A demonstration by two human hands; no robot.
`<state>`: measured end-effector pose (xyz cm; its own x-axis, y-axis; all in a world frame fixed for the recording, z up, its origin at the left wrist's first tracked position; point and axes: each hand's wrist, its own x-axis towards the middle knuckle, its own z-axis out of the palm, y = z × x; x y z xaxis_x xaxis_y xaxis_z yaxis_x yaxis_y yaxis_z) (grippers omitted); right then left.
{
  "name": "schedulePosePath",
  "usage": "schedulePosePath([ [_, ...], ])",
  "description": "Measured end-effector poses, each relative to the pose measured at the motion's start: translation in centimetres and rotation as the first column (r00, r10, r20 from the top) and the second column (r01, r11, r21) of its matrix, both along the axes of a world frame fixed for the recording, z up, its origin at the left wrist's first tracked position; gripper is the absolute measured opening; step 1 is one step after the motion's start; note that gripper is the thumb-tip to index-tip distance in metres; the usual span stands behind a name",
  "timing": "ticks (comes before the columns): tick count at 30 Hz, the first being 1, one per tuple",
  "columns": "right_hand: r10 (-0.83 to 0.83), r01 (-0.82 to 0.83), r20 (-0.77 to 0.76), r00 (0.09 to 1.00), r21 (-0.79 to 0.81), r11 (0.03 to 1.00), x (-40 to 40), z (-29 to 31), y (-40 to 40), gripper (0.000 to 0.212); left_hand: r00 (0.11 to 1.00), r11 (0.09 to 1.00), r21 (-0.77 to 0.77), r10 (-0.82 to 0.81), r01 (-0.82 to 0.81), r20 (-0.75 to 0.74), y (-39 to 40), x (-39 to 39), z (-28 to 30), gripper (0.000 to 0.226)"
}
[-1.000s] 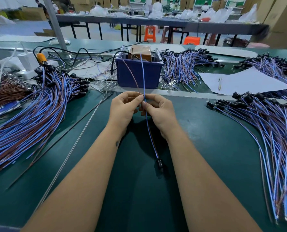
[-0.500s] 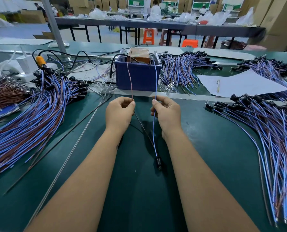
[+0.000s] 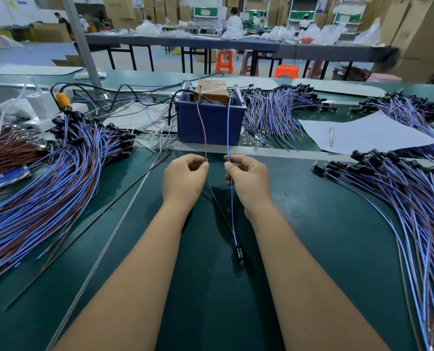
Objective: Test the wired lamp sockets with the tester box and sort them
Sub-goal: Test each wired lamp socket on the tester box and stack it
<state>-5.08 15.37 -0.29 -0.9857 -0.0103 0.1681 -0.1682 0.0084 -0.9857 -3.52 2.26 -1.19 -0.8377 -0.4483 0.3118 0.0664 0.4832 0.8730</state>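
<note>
Pinched between thumb and forefinger, one wire sat in each of my hands: the left hand (image 3: pixel 184 177) held the brown wire (image 3: pixel 202 127) and the right hand (image 3: pixel 249 181) held the blue wire (image 3: pixel 228 127), the two hands side by side but apart over the green table (image 3: pixel 324 224). Both wires ran up and away from my fingers toward the tester box (image 3: pixel 209 121), a blue bin just beyond the hands with a brown cardboard-coloured block inside it. The brown wire's tip reached the top of the box at its left side, and the blue wire's tip stood by the grey metal piece at its right side (whether either tip was actually touching a contact I could not tell). Below the grips the two wires converged between my forearms and ended in the black lamp socket (image 3: pixel 239 253), which lay on the table nearer to me than either hand, closer to the right forearm.

Farther out, a large heap of wired sockets (image 3: pixel 46 188) spread over the left of the table, its black ends pointing toward the box. Another heap (image 3: pixel 400 198) fanned down the right side. A third bundle (image 3: pixel 274 117) lay just right of the box, beside a white sheet of paper (image 3: pixel 362 133) with a pen (image 3: pixel 331 136) on it. Thin rods (image 3: pixel 125 201) lay slantwise left of my left arm.
</note>
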Motion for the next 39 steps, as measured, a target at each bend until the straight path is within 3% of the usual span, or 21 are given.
schedulePosePath([
  [11,0.022,-0.02,-0.034,0.999,0.075,0.997,0.16,-0.22,0.0,0.023,0.998,0.999,0.004,-0.037,0.037,-0.046,0.07,0.11,-0.23,0.009],
  [39,0.029,-0.026,-0.046,0.999,0.072,0.997,0.01,-0.34,-0.07,0.026,0.999,1.0,-0.02,0.008,-0.009,-0.046,0.0,-0.02,-0.15,0.009],
])
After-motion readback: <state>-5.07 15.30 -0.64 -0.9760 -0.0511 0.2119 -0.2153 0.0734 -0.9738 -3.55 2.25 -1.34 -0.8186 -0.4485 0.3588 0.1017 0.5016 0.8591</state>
